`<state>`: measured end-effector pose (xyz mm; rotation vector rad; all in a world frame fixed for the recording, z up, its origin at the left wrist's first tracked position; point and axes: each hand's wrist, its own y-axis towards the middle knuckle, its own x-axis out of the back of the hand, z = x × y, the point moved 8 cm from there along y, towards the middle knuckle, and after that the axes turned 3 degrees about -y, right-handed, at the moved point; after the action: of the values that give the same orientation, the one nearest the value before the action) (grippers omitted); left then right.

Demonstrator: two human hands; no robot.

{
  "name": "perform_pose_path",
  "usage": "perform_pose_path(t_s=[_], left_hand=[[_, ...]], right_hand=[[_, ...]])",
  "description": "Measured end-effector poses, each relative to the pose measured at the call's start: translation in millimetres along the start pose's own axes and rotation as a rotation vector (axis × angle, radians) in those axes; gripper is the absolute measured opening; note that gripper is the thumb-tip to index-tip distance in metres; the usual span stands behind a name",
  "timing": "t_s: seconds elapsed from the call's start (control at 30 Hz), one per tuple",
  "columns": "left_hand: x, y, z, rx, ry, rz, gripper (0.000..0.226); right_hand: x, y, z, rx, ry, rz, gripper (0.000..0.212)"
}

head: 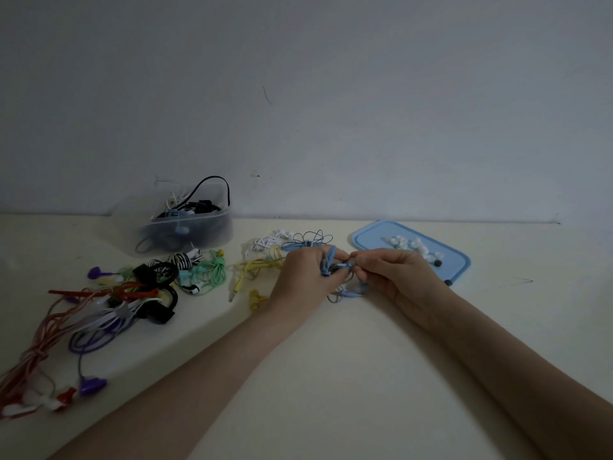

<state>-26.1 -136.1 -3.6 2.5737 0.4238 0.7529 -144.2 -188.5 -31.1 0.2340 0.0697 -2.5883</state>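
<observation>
A blue earphone cable [329,262] is coiled round the fingers of my left hand [303,277], which grips it above the cream table [331,360]. My right hand [391,272] pinches the cable's loose end close to the left fingertips. The end of the cable with its jack plug [356,294] hangs to the table under both hands. Just behind them lies another blue earphone bundle [306,240], wound in loops.
A clear plastic box [185,227] of cables stands back left by the wall. Yellow earphones [255,267], white earphones [265,242], green earphones [212,270] and a heap of mixed cables [99,303] lie to the left. A blue lid [368,237] holding several ear tips lies right.
</observation>
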Motion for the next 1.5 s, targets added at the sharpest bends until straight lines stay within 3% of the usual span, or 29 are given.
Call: perform_pose_path(t_s=[0.2,0.57,0.9,1.13,1.5], left_hand=[[1,1,4,0.034,-0.042,-0.009,0.013],[2,-5,-11,-0.216,0.291,-0.017,0.016],[10,5,13,0.079,-0.132,-0.056,0.015],[4,3,15,0.125,-0.267,-0.006,0.024],[10,6,9,0.248,-0.441,-0.053,0.026]], right_hand=[[0,0,0,-0.004,0.042,0.009,0.011],[-2,0,-2,-0.019,-0.02,0.042,0.011],[7,1,5,0.068,0.062,-0.09,0.016],[9,0,7,0.07,0.044,-0.11,0.016],[11,-3,6,0.037,-0.035,-0.151,0.014]])
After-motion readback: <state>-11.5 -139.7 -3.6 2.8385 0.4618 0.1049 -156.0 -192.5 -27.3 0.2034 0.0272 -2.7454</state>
